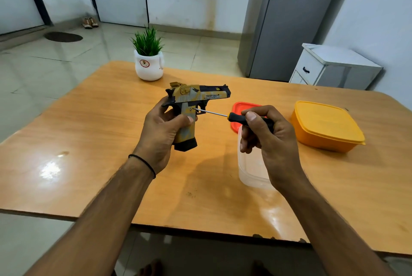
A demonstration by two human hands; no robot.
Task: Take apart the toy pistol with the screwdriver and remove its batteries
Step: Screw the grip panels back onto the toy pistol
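While the left grip curls round the butt of the yellow-and-grey plastic toy pistol, upright above the wooden worktop, the right grip pinches the black-handled slim screwdriver, shaft lying leftward, tip at the butt's screw.

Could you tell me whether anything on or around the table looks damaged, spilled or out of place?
Nothing is spilled or askew. The table looks chipped along its near edge, towards the right, and a small dark scuff marks the top. The red lid lies off the clear container, likely on purpose.
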